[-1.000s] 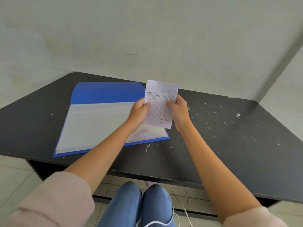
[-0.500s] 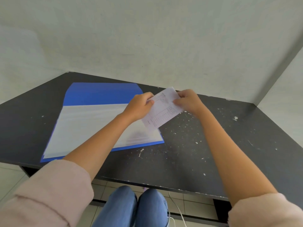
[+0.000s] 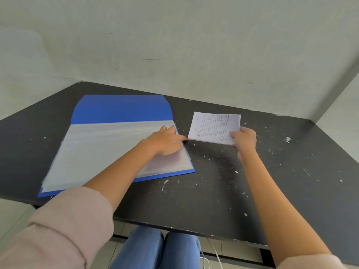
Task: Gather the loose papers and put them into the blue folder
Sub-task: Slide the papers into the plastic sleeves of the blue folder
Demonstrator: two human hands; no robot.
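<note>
The blue folder [image 3: 120, 107] on the left looks like smooth plastic with a slight sheen. Its clear pockets [image 3: 104, 150] are thin, glossy plastic film. The papers [image 3: 213, 126] to its right are white, matt printed sheets. The table [image 3: 213, 195] has a black matt top, rough-looking, with many white chips and specks. The far wall [image 3: 174, 45] is pale and matt, with faint marks. The near sleeve [image 3: 66, 224] is soft pink cloth, and the trousers [image 3: 153, 251] are blue denim.

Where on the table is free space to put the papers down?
The widest bare patch of the table lies right of the right hand, toward the wall. Another lies between the forearms, in front of the blue folder's corner. It is crowded where the left hand on the folder nearly meets the papers.
</note>
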